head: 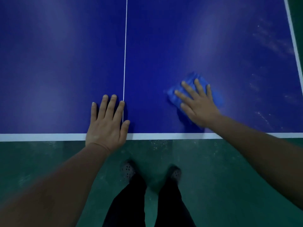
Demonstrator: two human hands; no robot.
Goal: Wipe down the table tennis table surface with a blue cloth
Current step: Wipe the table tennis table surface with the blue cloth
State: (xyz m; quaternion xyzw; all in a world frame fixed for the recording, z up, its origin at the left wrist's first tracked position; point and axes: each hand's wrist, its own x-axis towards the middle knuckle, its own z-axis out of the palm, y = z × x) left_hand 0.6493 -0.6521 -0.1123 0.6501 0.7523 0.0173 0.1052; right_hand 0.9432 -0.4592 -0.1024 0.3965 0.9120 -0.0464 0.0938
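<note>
— Pressing down on the blue cloth (188,90), is that the right hand (199,105)?

— Yes. Its fingers are straight and spread, lying flat across the cloth, which is bunched under the palm. Nothing is gripped or pinched; the hand just presses it against the table (164,38).

— Where on the table does the cloth sit?

— On the right half, to the right of the thin white centre line (125,46), fairly near the white stripe along the near edge (41,137). Its edges look a little blurred.

— And the left hand (107,123)?

— Flat on the table too, fingers straight and close together, palm down. The wrist crosses the near edge stripe, and the index finger lies right on the centre line. It holds nothing.

— Anything on the surface itself?

— Pale dusty streaks (272,41) show on the far right part, near the white side stripe. Soft light patches reflect off the blue top elsewhere.

— Below the table?

— A green floor (49,161), dark trousers (170,207), and two perforated shoes (127,169) pointing toward the table.
</note>
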